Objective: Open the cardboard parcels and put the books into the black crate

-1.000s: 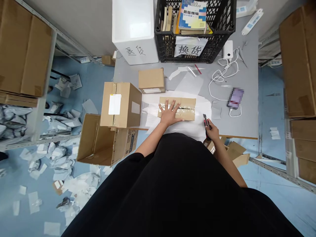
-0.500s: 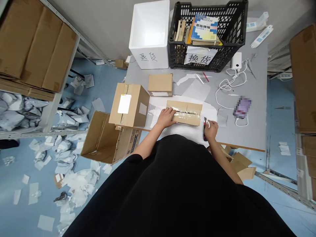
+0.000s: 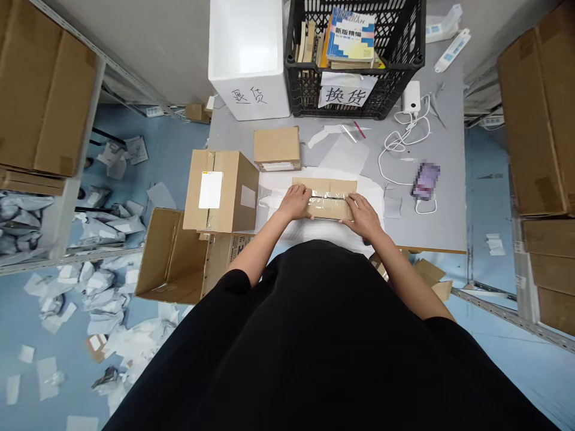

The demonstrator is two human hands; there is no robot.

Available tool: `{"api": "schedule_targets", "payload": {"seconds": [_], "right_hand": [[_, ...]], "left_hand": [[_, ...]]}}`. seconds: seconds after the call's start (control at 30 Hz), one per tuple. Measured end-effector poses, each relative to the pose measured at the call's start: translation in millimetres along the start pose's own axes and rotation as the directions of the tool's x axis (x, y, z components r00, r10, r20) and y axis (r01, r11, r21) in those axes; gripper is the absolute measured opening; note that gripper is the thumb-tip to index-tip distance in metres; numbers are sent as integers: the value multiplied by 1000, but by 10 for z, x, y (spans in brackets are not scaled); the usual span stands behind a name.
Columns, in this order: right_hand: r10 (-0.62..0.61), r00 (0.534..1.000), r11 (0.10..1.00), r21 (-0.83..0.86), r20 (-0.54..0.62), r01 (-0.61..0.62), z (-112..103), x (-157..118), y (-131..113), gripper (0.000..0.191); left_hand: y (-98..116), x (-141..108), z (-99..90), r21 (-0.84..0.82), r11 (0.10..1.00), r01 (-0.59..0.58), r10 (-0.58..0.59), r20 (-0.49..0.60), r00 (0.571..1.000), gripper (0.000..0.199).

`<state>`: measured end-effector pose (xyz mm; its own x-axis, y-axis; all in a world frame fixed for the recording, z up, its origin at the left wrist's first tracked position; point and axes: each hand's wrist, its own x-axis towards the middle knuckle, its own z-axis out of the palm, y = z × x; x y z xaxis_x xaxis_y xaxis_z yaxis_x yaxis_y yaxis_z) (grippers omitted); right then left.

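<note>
A small cardboard box (image 3: 330, 206) with clear tape across its top lies on white sheets (image 3: 309, 230) at the table's near edge. A dark slit runs along the middle of its top. My left hand (image 3: 295, 202) grips the left end, fingers on top and thumb at the near side. At the right end, my right hand (image 3: 363, 216) holds the box in the same way. Just a dark tip of the cutter (image 3: 367, 242) shows beneath my right wrist; the rest is hidden.
A larger sealed carton (image 3: 215, 191) and a small closed box (image 3: 277, 146) stand left and behind. A white foam bin (image 3: 249, 84) and a black crate (image 3: 354, 99) of books line the back. To the right lie a phone (image 3: 426, 181) and its cable.
My right hand has let go of the cutter beside the box and moved left onto the box's right end. My left hand stays on the left end. The camera view has shifted.
</note>
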<state>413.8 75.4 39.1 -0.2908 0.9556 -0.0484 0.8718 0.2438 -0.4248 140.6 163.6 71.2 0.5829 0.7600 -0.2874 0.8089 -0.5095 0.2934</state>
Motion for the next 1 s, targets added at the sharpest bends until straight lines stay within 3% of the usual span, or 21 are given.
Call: {"api": "schedule_targets", "payload": {"seconds": [0.17,0.37,0.47,0.6,0.77,0.9,1.0], "right_hand": [[19,1000,999,-31,-6,-19,-54,74,-58,69],[120,992,991,-53,-32,-122,-13,-1,-147,58],[55,997,998,-35,-50,-57,-27,-121,-172,39],[-6,998,1000,-15,-67,5,-10,-308,-204,32],[-69,994,991,-119,-79,59,172,-500,-195,27],[-171,981,970,-190,-88,152,329,-581,-163,20],[-192,977,960,-225,-89,168,426,-564,-150,24]], "left_hand": [[21,-26,13,26,999,-21,22,-21,1000,74],[103,-231,83,83,995,-56,64,-105,992,46],[172,-384,114,75,997,-23,33,-125,992,28],[220,-650,211,-7,1000,0,-1,-160,987,38],[204,-902,502,-186,982,-47,-17,-328,945,34],[170,-857,721,-176,982,-70,-5,-394,919,26],[136,-722,810,-98,994,-49,11,-357,934,20]]}}
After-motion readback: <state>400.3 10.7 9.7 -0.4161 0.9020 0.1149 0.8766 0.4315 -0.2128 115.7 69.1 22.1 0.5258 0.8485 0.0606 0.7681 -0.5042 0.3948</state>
